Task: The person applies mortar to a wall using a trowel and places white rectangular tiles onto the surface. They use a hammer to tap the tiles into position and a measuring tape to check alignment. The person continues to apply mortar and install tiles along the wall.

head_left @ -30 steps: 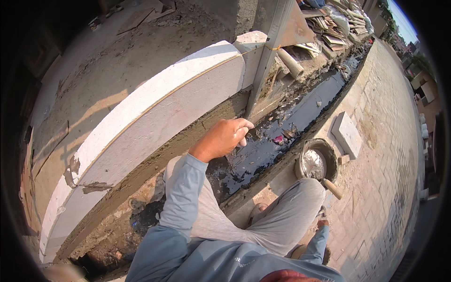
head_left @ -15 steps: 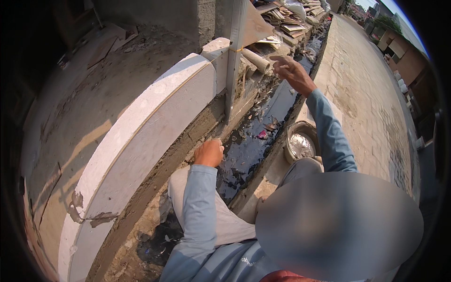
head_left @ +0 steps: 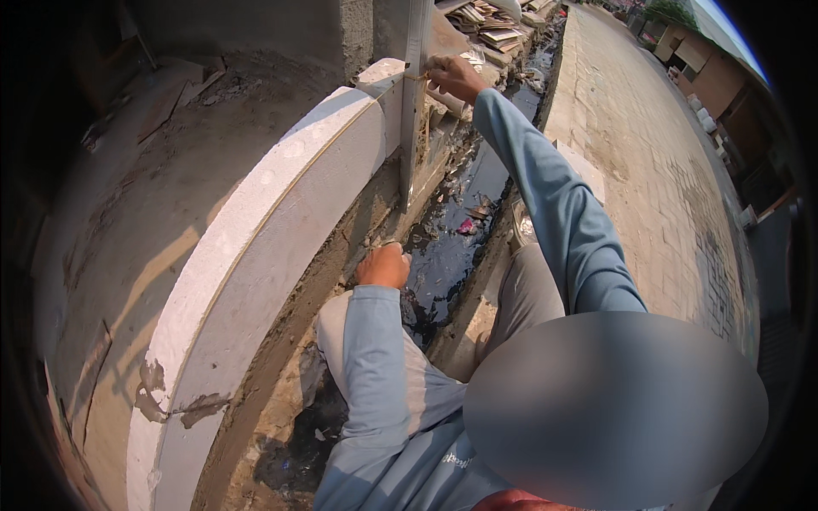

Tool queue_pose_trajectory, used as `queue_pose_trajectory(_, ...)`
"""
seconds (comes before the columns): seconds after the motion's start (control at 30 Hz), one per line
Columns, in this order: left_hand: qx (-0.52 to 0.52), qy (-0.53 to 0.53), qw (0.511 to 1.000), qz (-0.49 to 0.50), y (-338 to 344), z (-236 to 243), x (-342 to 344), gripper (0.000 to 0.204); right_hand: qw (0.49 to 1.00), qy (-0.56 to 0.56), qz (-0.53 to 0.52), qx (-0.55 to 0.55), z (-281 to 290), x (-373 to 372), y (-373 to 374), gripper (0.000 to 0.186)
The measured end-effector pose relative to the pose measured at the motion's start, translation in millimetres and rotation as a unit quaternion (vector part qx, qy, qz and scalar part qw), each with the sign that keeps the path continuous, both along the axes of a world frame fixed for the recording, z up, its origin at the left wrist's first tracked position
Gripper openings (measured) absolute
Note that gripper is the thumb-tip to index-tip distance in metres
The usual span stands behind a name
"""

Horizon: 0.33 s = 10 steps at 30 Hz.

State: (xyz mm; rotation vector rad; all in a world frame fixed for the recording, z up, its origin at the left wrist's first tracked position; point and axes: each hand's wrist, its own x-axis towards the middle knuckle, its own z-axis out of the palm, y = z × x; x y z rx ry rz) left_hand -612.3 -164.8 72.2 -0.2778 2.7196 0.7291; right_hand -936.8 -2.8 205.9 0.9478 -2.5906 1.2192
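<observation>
My right hand is stretched forward to an upright metal post. Its fingers are bent together at the yellow string tied round the post. From there the string runs along the outer top edge of a curved low wall of pale lightweight blocks. Grey mortar fills a joint at the wall's near end. Closer to me, my left hand is closed in a fist above my knee, beside the wall's footing. What lies inside that fist, if anything, is hidden.
A drain ditch with dark water and litter runs between the wall and a brick-paved lane. The bucket on the ditch edge is mostly behind my leg and sleeve. Stacked boards lie beyond the post.
My right hand has moved left from over the ditch to the string at the post, its fingers closing. My left hand stays a fist near my knee. The view has shifted slightly.
</observation>
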Motion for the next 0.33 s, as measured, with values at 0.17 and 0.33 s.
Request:
queue_pose_trajectory(0.17,0.027,0.015,0.999,-0.013,8.5,-9.6,-16.5,0.031,1.000,-0.013,0.021,0.010,8.0,9.2,-9.1,0.022)
queue_pose_trajectory(0.33,0.065,0.033,0.996,-0.053,44.7,-16.6,-38.7,0.032,0.980,0.056,-0.082,0.170,15.0,0.8,27.8,0.028)
